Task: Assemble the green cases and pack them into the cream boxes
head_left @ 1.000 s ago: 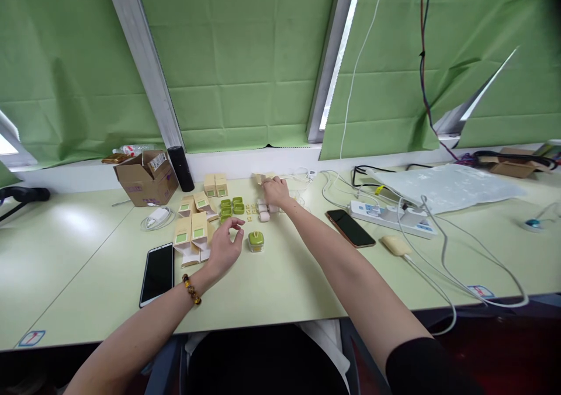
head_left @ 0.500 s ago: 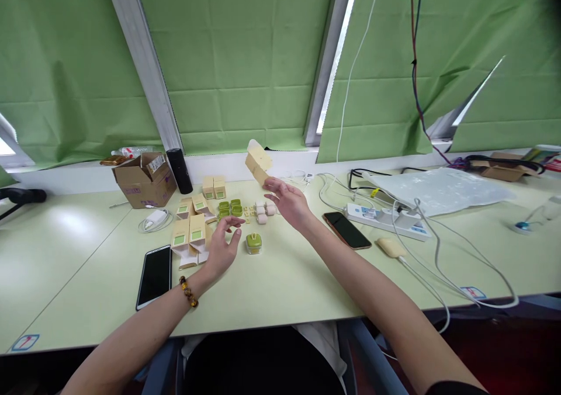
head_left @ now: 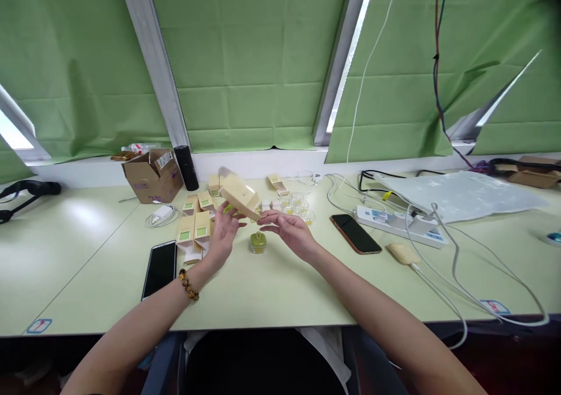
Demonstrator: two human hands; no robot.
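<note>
A cream cardboard box (head_left: 241,195) is held tilted above the table, its lower right end pinched in the fingers of my right hand (head_left: 293,234). My left hand (head_left: 222,237), with a beaded bracelet (head_left: 188,285) at the wrist, is at the box's lower left side. Its fingers are curved and apart; whether they touch the box I cannot tell. Below and between my hands stands a small clear container with a green lid (head_left: 258,242). Boxes with green windows (head_left: 202,231) stand left of my left hand. The raised box partly hides the small green pieces behind it.
Clear cups (head_left: 298,203) and another cream box (head_left: 277,183) are behind my right hand. Phones lie left (head_left: 159,269) and right (head_left: 356,234). A power strip (head_left: 401,225) with cables is at the right; a brown carton (head_left: 152,179) and black cylinder (head_left: 186,167) are at the back left.
My right hand has brought the box down and left, toward me. My left hand has risen to the box's side. The view has shifted slightly, showing clear cups formerly hidden behind my right hand.
</note>
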